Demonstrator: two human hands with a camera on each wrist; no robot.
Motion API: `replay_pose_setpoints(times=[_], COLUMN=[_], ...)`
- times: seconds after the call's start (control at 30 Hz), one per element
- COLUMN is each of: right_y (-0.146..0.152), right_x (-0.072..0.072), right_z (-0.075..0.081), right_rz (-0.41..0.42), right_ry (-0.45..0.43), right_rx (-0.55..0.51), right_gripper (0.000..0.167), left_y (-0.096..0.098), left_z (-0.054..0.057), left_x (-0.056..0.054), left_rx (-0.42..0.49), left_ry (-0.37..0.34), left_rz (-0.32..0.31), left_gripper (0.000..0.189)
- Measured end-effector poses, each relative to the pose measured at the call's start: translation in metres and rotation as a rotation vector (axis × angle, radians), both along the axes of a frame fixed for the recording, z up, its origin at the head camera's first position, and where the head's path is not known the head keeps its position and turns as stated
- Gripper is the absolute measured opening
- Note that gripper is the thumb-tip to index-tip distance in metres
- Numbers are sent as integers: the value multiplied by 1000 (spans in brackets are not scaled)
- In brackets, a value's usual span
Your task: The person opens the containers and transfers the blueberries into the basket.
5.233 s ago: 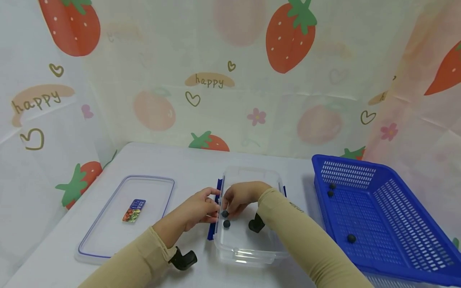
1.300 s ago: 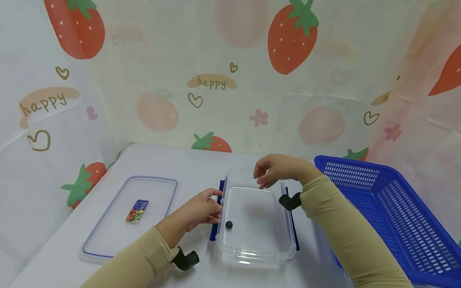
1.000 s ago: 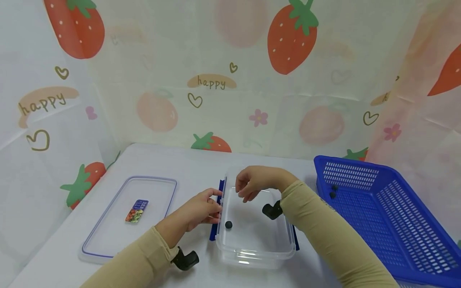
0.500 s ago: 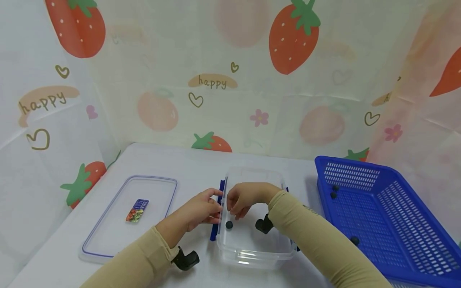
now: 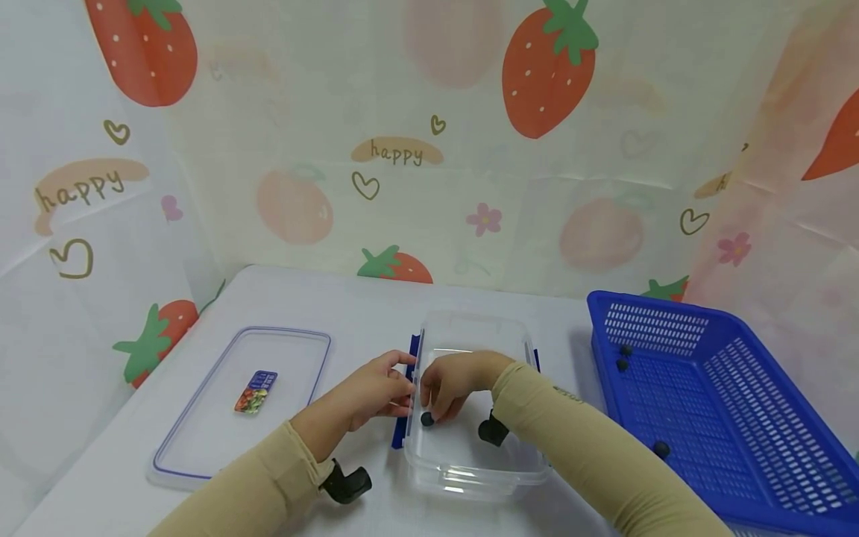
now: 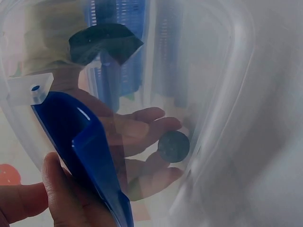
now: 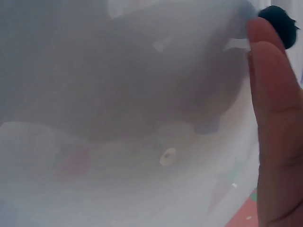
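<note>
My right hand [image 5: 456,380] reaches into a clear plastic box [image 5: 483,477], thumb and fingertips pinching a small dark blueberry [image 5: 427,419] low by the left wall. Through that wall, the left wrist view shows fingers on either side of the blueberry [image 6: 173,146]. In the right wrist view, a fingertip touches the blueberry [image 7: 280,27]. My left hand [image 5: 372,391] rests its spread, extended fingers against the box's left side, by the lowered blue latch [image 5: 400,431]. The same latch [image 6: 85,137] partly hides these fingers in the left wrist view.
On the right stands a blue slotted basket [image 5: 698,313] with several blueberries [image 5: 661,450] inside; my right sleeve crosses near its edge. Left of the box lies a clear lid [image 5: 201,447] with a blue seal and a printed label [image 5: 256,391]. Patterned cloth hangs behind the table.
From 5.2 s ago, one of two visible blueberries has left the box. My right hand has come back from beside the basket and down to the other blueberry. The left hand stays in place.
</note>
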State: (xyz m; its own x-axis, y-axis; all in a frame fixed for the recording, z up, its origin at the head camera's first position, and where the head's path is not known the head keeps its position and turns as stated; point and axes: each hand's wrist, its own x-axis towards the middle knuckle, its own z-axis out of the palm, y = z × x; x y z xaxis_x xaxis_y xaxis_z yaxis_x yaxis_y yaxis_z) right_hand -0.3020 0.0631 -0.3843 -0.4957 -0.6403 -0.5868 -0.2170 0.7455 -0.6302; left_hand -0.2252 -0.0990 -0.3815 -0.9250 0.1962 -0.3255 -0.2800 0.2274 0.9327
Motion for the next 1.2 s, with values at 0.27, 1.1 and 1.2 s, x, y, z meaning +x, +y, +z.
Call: replay_pose_setpoints(times=[0.27,1.1,1.2], right_y=[-1,-3,-1], right_x=[0,-4,-4], right_z=[-3,-3,1], right_rz=[17,-7,-3], right_ry=[6,66,69], right_rx=[-14,-79,-71], right_gripper=[17,10,10], left_y=[0,-1,0], left_z=[0,-3,-3], left_x=[-1,-2,-2], left_rx=[15,11,11], left_ry=[-4,11,7], left_rz=[0,-3,-3], left_gripper=[47,46,46])
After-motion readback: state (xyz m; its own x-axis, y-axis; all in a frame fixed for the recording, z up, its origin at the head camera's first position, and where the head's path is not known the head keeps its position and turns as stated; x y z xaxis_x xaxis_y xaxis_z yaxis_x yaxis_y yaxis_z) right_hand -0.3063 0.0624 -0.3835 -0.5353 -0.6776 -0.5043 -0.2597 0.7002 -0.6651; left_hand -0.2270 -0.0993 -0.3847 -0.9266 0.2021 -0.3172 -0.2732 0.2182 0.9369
